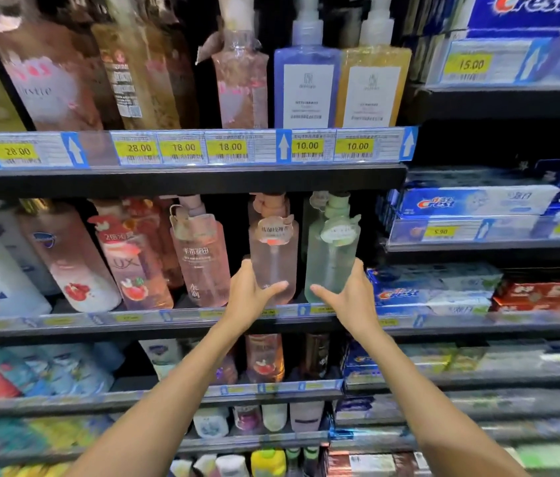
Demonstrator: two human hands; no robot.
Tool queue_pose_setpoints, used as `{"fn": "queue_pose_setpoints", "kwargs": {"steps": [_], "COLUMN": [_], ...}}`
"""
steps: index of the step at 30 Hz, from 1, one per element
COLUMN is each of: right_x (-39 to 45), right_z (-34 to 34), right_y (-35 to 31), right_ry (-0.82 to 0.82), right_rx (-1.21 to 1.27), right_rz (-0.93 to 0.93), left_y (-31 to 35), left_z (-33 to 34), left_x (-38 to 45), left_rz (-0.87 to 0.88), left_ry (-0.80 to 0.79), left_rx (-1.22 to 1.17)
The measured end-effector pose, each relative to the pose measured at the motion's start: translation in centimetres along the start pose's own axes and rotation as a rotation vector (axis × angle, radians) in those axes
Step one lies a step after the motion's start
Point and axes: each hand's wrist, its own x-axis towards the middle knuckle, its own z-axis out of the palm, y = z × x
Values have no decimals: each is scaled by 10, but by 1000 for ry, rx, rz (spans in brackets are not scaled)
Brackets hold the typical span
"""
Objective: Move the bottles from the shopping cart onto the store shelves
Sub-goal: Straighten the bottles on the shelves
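Observation:
A clear pink pump bottle [273, 249] stands upright on the middle shelf [182, 318]. My left hand [249, 292] grips its lower part, thumb across the front. Right beside it stands a pale green pump bottle [332, 249], and my right hand [349, 289] wraps around its base from the right. Both bottles appear to rest on the shelf, just under the shelf above. The shopping cart is out of view.
More pink bottles [203, 256] fill the shelf to the left. The shelf above holds tall pump bottles [308, 80] over yellow price tags [307, 146]. Toothpaste boxes [444, 287] fill the unit to the right. Lower shelves [265, 387] carry small bottles.

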Motion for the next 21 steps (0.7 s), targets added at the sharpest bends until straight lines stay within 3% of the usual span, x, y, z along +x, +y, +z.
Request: {"fn": "queue_pose_setpoints", "kwargs": {"steps": [15, 19, 21], "right_x": [-1, -14, -34], "right_z": [-3, -4, -2], "right_y": [8, -1, -6], "right_ry": [27, 30, 173], "right_rx": [-31, 11, 2], "right_rz": [-43, -11, -21], "left_y": [-1, 3, 1], "left_z": [-10, -12, -16], "left_x": [10, -1, -15], "left_rz": [-92, -60, 23], "left_ry": [-238, -197, -112], "left_rx": [-76, -51, -40]}}
